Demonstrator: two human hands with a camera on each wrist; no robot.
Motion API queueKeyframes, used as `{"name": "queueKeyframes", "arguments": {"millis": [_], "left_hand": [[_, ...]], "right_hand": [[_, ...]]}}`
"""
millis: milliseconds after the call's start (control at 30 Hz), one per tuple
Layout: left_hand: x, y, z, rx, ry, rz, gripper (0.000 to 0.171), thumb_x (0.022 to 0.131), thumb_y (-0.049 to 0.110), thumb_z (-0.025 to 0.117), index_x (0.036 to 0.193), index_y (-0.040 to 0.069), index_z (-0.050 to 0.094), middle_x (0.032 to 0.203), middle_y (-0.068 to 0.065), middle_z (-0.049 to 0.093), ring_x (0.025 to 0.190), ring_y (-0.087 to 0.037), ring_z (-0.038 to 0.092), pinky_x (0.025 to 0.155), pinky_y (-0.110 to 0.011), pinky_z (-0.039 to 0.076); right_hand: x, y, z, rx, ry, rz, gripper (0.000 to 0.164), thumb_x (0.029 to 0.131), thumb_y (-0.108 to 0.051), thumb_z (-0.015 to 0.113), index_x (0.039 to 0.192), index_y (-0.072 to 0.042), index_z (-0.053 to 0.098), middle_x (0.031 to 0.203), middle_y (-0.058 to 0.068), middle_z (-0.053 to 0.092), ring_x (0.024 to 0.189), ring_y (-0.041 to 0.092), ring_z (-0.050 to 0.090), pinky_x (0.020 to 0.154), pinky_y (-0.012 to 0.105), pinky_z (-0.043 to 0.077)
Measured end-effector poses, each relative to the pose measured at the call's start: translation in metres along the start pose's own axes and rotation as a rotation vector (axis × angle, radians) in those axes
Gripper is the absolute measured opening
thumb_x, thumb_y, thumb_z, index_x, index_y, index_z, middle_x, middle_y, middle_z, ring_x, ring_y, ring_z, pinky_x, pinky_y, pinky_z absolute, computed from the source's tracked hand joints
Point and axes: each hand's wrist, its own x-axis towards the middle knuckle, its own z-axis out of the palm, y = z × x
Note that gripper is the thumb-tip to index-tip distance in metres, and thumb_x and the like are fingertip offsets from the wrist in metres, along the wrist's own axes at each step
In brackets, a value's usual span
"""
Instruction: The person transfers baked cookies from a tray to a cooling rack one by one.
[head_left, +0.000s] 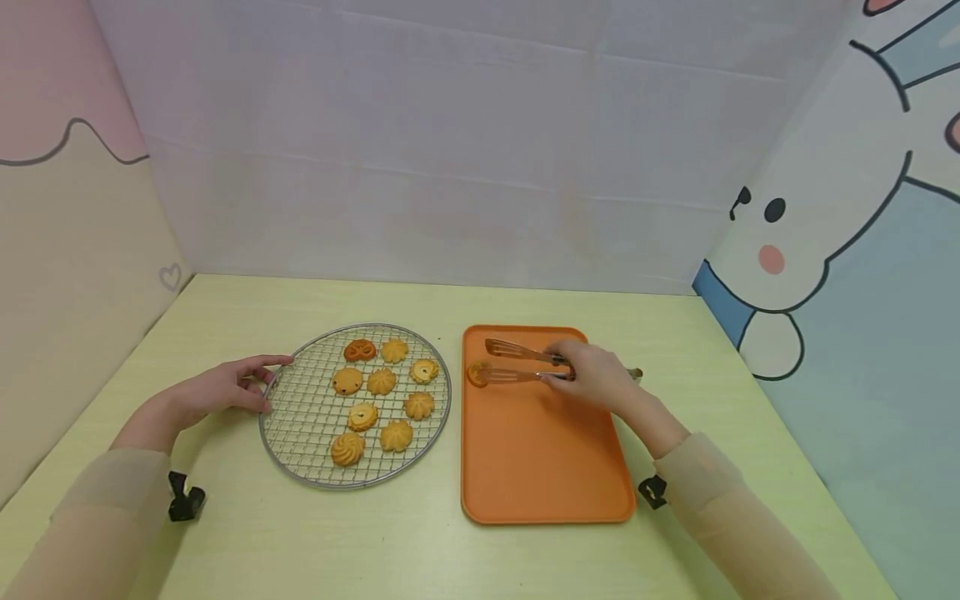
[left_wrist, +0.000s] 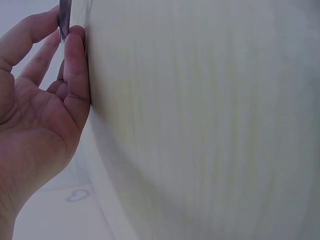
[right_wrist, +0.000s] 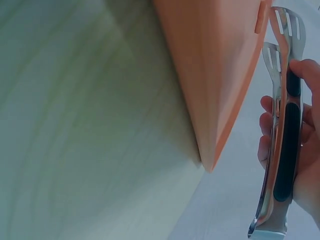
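Note:
At the left rim of a round wire cooling rack (head_left: 300, 446), my left hand (head_left: 221, 390) holds the edge. The left wrist view shows its fingers (left_wrist: 30, 37) on both sides of the metal rim (left_wrist: 64, 20). My right hand (head_left: 596, 377) grips slotted metal tongs (head_left: 517, 352) with dark handle pads (right_wrist: 287, 150), above an orange tray (head_left: 540, 458). The tongs' arms stand apart. One tip lies by a small round cookie (head_left: 477, 374) at the tray's left edge; whether they touch, I cannot tell.
Several cookies lie on the rack, among them a brown pretzel-shaped one (head_left: 360, 350), a swirled one (head_left: 347, 449) and flower-shaped ones (head_left: 396, 436). The pale wooden table (head_left: 360, 542) meets a white back wall (head_left: 450, 167) and printed side panels (head_left: 862, 275).

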Motion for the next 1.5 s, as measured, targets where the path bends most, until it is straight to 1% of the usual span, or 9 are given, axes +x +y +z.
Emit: {"name": "queueKeyframes", "arguments": {"millis": [167,433,533,700,867,967,1233,1500], "left_hand": [[0.000,-0.001,0.000,0.002,0.005,-0.005,0.082,0.077,0.013,0.075,0.146,0.006,0.030,0.114,-0.018,0.038,0.085,-0.014,0.046,0.075,-0.026,0.049],[-0.001,0.001,0.001,0.008,0.008,-0.007,0.082,0.077,0.014,0.075,0.146,0.006,0.031,0.114,-0.019,0.038,0.086,-0.014,0.046,0.075,-0.026,0.049],[-0.001,0.002,0.001,0.020,0.011,-0.009,0.081,0.078,0.014,0.075,0.146,0.007,0.031,0.114,-0.019,0.038,0.087,-0.015,0.046,0.075,-0.025,0.048],[-0.002,0.002,0.001,0.016,0.012,-0.012,0.081,0.078,0.013,0.074,0.146,0.007,0.030,0.115,-0.019,0.038,0.087,-0.014,0.046,0.075,-0.025,0.048],[-0.002,0.003,0.000,-0.005,0.006,0.007,0.082,0.078,0.011,0.074,0.146,0.005,0.029,0.114,-0.019,0.038,0.083,-0.013,0.045,0.074,-0.025,0.049],[-0.002,0.004,0.000,-0.006,0.003,0.015,0.081,0.078,0.010,0.073,0.146,0.004,0.029,0.114,-0.018,0.038,0.083,-0.013,0.045,0.073,-0.025,0.049],[0.000,0.002,0.000,-0.005,0.011,-0.009,0.082,0.078,0.012,0.074,0.146,0.006,0.029,0.114,-0.018,0.037,0.085,-0.013,0.046,0.075,-0.025,0.049],[-0.002,0.003,0.001,-0.005,0.007,0.005,0.082,0.078,0.011,0.074,0.147,0.005,0.028,0.113,-0.018,0.037,0.084,-0.012,0.045,0.075,-0.025,0.049]], "right_hand": [[0.002,0.001,0.004,-0.002,-0.055,0.017,0.038,0.087,-0.036,0.066,0.117,-0.013,0.061,0.107,0.003,0.065,0.080,0.014,0.065,0.066,0.033,0.051],[0.008,0.001,0.008,-0.006,-0.082,-0.003,0.038,0.088,-0.037,0.066,0.118,-0.012,0.061,0.106,0.003,0.065,0.077,0.012,0.061,0.065,0.031,0.049],[0.010,0.000,0.009,-0.006,-0.104,0.005,0.039,0.089,-0.037,0.064,0.119,-0.013,0.060,0.106,0.002,0.065,0.079,0.013,0.062,0.066,0.032,0.049],[0.013,-0.001,0.010,0.011,-0.128,0.006,0.040,0.090,-0.039,0.062,0.121,-0.012,0.059,0.110,0.002,0.065,0.088,0.016,0.064,0.073,0.036,0.051],[0.014,0.000,0.011,0.011,-0.134,-0.013,0.039,0.092,-0.037,0.060,0.121,-0.012,0.058,0.113,0.003,0.064,0.095,0.018,0.064,0.078,0.039,0.051],[0.015,0.001,0.012,0.009,-0.135,-0.020,0.038,0.092,-0.035,0.060,0.121,-0.011,0.058,0.113,0.004,0.064,0.096,0.019,0.064,0.079,0.039,0.051],[0.015,0.003,0.013,0.019,-0.137,-0.025,0.037,0.093,-0.035,0.060,0.121,-0.011,0.058,0.112,0.004,0.064,0.094,0.019,0.063,0.078,0.039,0.050],[0.014,0.003,0.013,0.039,-0.130,-0.037,0.036,0.092,-0.034,0.060,0.120,-0.011,0.059,0.109,0.004,0.065,0.090,0.017,0.063,0.075,0.038,0.050]]}}
